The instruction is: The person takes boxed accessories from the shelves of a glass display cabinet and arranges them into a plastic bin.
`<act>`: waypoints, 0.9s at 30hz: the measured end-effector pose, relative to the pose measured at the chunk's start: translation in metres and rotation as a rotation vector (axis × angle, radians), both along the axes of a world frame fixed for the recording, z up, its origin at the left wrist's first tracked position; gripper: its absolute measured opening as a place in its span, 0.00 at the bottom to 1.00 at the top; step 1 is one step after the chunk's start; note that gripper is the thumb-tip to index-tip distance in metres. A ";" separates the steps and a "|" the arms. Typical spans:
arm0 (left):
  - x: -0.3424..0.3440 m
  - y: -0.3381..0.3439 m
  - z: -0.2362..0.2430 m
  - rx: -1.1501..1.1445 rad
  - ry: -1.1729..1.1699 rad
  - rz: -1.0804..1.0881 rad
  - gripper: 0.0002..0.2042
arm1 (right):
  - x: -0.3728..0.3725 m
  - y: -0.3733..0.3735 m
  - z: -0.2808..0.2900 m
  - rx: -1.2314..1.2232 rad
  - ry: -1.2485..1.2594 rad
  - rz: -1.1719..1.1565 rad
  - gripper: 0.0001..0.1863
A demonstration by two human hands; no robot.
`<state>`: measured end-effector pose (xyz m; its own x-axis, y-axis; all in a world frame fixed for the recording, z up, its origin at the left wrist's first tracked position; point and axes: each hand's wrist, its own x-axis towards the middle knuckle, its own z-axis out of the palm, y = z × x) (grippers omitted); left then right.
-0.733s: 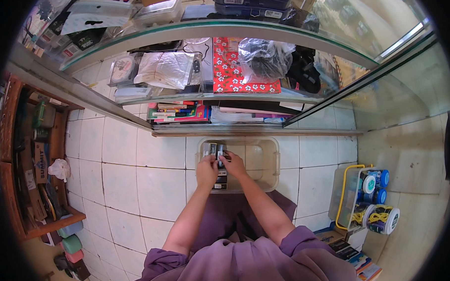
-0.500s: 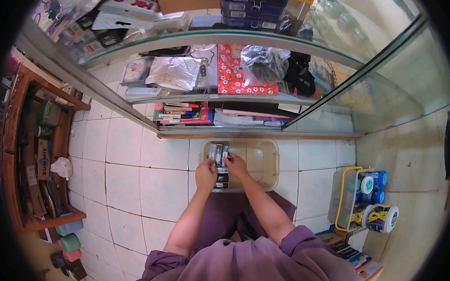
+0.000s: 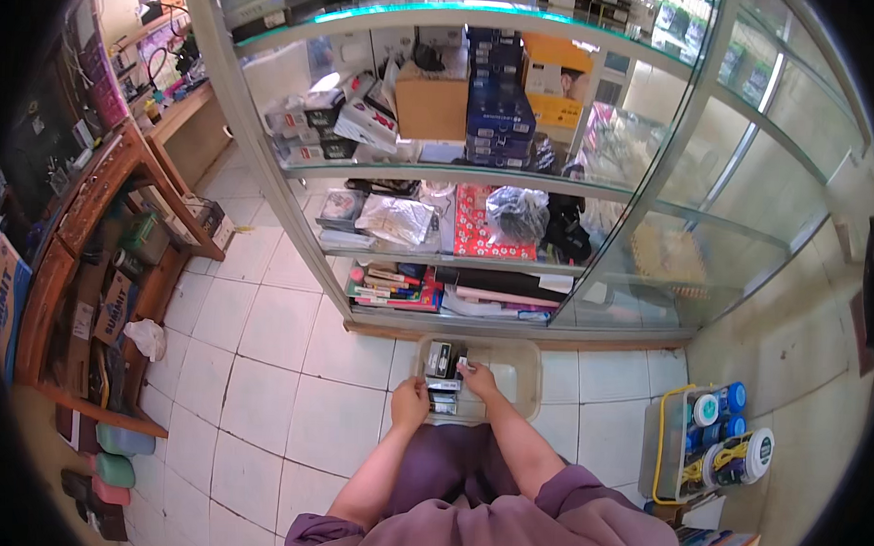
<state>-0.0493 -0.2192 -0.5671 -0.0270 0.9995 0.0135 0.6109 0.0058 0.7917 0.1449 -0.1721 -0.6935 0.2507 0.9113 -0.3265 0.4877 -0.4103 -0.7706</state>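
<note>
A shallow translucent tub (image 3: pixel 528 382) sits on the floor before me, and several small black, white and silver boxes (image 3: pixel 440 358) lie in its left part. My right hand (image 3: pixel 479 378) is closed, pinching a small dark box with a pale end (image 3: pixel 463 360) just right of the upright boxes. At the tub's left edge, my left hand (image 3: pixel 410 403) has its fingers curled beside the lower small boxes (image 3: pixel 443 405). What its fingertips grip, if anything, is too small to make out.
Ahead stands a glass display cabinet (image 3: pixel 435 323) with packed shelves. A wooden shelf unit (image 3: pixel 44 365) with boxes stands at left, a white plastic bag (image 3: pixel 146 340) at its edge. On the right, a clear bin with a yellow rim (image 3: pixel 664 445) holds several jars. White floor tiles (image 3: pixel 269 402) surround the tub.
The view has tilted upward, showing more of the cabinet. My hands have moved apart; the right one now pinches a small box to the right of the others.
</note>
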 end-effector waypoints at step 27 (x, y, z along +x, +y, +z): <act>0.051 0.014 -0.002 -0.032 -0.113 -0.038 0.11 | 0.026 -0.010 0.026 0.066 0.039 -0.139 0.29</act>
<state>0.0018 -0.2049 -0.5694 0.0118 0.9997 -0.0195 0.5180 0.0105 0.8553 0.1706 -0.1823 -0.6679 0.3646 0.8885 -0.2786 0.3986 -0.4194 -0.8156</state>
